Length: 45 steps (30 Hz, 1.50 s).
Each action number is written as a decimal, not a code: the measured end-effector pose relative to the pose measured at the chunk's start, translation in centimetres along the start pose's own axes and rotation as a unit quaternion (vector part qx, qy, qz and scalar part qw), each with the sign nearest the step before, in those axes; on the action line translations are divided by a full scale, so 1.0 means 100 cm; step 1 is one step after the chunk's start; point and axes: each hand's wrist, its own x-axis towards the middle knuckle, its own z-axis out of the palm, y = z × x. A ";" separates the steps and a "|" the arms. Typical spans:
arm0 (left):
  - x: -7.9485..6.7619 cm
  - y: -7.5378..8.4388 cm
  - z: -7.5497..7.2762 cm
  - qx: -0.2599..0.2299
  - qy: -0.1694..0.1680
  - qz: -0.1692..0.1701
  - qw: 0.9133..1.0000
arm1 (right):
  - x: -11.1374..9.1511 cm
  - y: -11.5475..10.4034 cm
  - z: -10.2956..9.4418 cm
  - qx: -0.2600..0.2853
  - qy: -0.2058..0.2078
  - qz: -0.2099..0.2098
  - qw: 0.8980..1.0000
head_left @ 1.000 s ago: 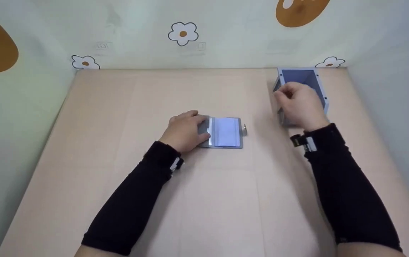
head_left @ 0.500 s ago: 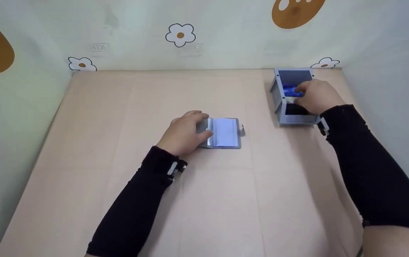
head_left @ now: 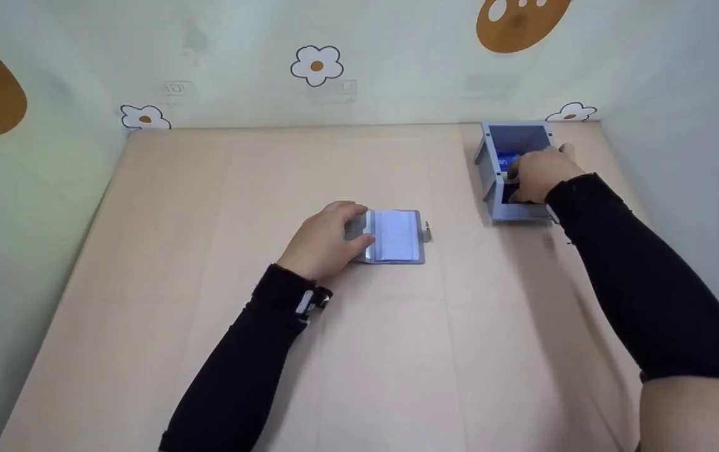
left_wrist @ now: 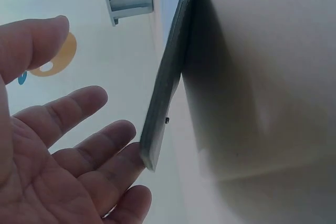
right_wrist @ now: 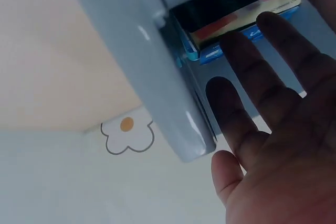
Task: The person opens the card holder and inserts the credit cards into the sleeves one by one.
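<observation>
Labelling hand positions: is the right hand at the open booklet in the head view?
No, the right hand reaches into the gray bin, while the left hand is at the booklet.

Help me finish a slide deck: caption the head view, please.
Left hand over one side of an open booklet, right hand inside a gray bin.

Left grip (head_left: 325, 242) relaxed, right grip (head_left: 544, 172) farther forward, fingers (right_wrist: 257, 77) extended, both forearms (head_left: 231, 364) black-sleeved
</observation>
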 end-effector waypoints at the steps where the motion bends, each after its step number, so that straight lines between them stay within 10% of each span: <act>1: 0.000 0.000 0.000 -0.001 0.001 0.002 1.000 | 0.001 0.000 0.001 -0.006 0.001 -0.001 1.000; 45: 0.000 0.000 0.006 0.007 -0.009 0.011 1.000 | 0.015 0.008 0.007 -0.002 0.053 -0.008 0.999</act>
